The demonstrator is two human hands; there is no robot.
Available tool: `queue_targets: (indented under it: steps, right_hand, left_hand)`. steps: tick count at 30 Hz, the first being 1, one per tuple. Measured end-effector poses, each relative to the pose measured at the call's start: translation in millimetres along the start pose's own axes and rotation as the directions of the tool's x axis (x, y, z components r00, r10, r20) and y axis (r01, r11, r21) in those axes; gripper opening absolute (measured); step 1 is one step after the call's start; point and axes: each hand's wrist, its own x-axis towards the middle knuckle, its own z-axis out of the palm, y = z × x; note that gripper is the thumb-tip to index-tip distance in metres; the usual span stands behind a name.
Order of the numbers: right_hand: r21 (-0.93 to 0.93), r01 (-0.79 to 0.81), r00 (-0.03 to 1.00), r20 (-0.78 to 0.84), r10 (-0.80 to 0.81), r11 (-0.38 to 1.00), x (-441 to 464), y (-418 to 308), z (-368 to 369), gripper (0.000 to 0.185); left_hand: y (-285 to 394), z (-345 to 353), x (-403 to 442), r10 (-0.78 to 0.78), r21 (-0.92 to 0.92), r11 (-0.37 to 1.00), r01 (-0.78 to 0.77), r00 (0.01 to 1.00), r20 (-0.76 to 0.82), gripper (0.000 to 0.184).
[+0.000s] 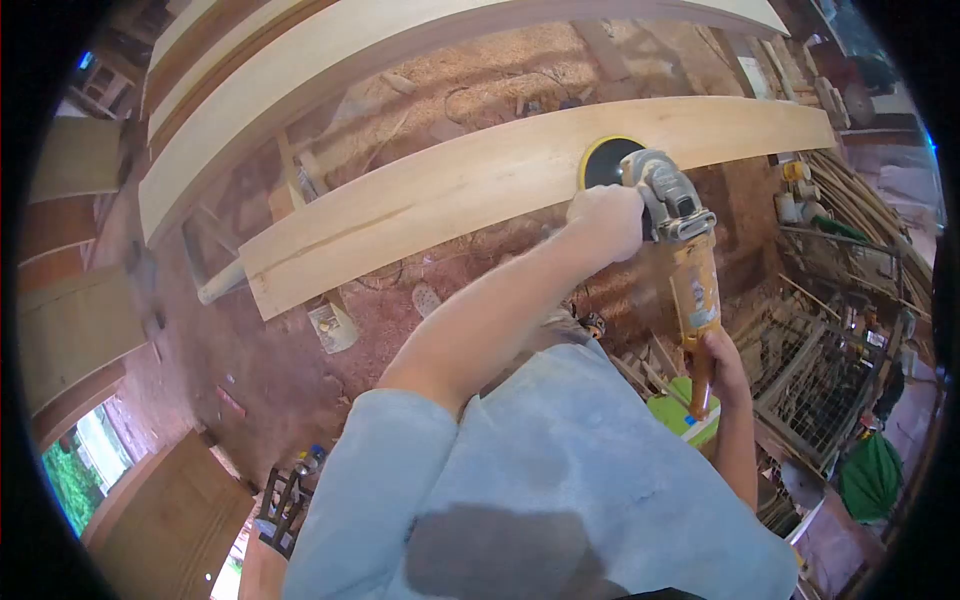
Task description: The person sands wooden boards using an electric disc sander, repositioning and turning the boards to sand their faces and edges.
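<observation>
A long, pale wooden board [430, 190] lies across the view, slightly curved by the lens. On its upper face, right of the middle, rests the round black pad with a yellow rim [603, 160] of a dusty power sander [690, 250]. My left hand [607, 222] is closed round the side handle near the tool's head, just beside the board's near edge. Lower down, my right hand [724, 368] wraps round the rear end of the orange body. The tool's body points back toward me.
More long boards [330, 75] stand beyond this one. Sawdust covers the floor [480, 90]. A white container [333, 328] sits below the board's left part. At right are a metal rack [820, 370], wood strips [860, 200] and a green cloth [870, 478]. Panels [80, 320] stand at left.
</observation>
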Motion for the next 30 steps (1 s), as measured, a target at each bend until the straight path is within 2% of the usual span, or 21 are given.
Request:
queue_targets:
  steps: [3,6,10,11,13,15,16,18,20,21,23,24,27,30]
  right_hand:
    - [0.078,-0.003,0.999,-0.053,0.007,0.997,3.3,-3.9,5.8,0.058]
    - [0.02,0.039,0.999,-0.015,-0.038,0.999,2.4,-16.5,16.2,0.062]
    - [-0.039,0.039,0.996,0.077,-0.036,0.998,-2.0,-43.7,39.2,0.063]
    - [-0.099,0.076,0.987,0.147,-0.061,0.992,0.8,-44.8,42.2,0.067]
    - [-0.167,0.119,0.97,0.23,-0.079,0.979,3.2,-52.9,67.1,0.071]
    - [-0.275,0.08,0.962,0.275,-0.001,0.958,13.0,-64.5,122.7,0.079]
    - [-0.232,0.087,0.941,0.338,-0.003,0.969,19.7,-70.6,152.6,0.079]
    - [-0.27,0.074,0.927,0.375,0.034,0.96,27.2,-74.5,190.8,0.081]
    - [-0.271,0.104,0.89,0.455,0.032,0.957,32.7,-82.7,235.2,0.085]
    - [-0.282,0.108,0.887,0.46,0.035,0.953,30.6,-89.3,252.4,0.085]
    - [-0.407,0.06,0.882,0.45,0.142,0.912,30.4,-98.9,279.7,0.084]
    - [-0.439,0.148,0.866,0.491,0.099,0.886,35.1,-98.7,290.8,0.083]
    - [-0.462,0.129,0.848,0.509,0.144,0.877,28.6,-109.5,325.2,0.084]
    - [-0.429,0.127,0.815,0.559,0.153,0.894,30.3,-115.8,335.6,0.085]
  left_hand:
    - [11.0,-6.2,12.8,-0.032,0.057,0.998,0.034,0.999,-0.04,0.024]
    - [4.1,-17.9,-3.6,-0.086,0.045,0.995,0.089,0.995,-0.046,0.024]
    - [-8.4,-40.3,-65.7,-0.187,-0.013,0.982,0.187,0.98,-0.068,0.024]
    - [-15.0,-41.4,-86.4,-0.212,-0.024,0.977,0.21,0.974,-0.078,0.024]
    - [-38.6,-46.0,-134.4,-0.304,-0.133,0.95,0.283,0.935,-0.181,0.025]
    - [-80.5,-52.2,-175.9,-0.426,-0.16,0.901,0.404,0.893,-0.144,0.023]
    - [-100.0,-53.0,-196.0,-0.484,-0.184,0.872,0.454,0.858,-0.174,0.023]
    - [-124.8,-53.2,-236.4,-0.552,-0.22,0.831,0.511,0.808,-0.205,0.024]
    - [-146.5,-53.6,-270.8,-0.686,-0.264,0.726,0.634,0.692,-0.226,0.025]
    - [-152.0,-55.3,-286.2,-0.691,-0.276,0.721,0.635,0.685,-0.229,0.025]
    - [-165.6,-60.0,-312.0,-0.774,-0.336,0.631,0.699,0.594,-0.216,0.027]
    - [-175.7,-57.4,-322.1,-0.78,-0.352,0.623,0.699,0.587,-0.216,0.027]
    - [-194.3,-57.8,-345.8,-0.82,-0.427,0.563,0.708,0.543,-0.182,0.028]
    - [-191.4,-66.7,-352.7,-0.842,-0.404,0.531,0.745,0.516,-0.157,0.028]
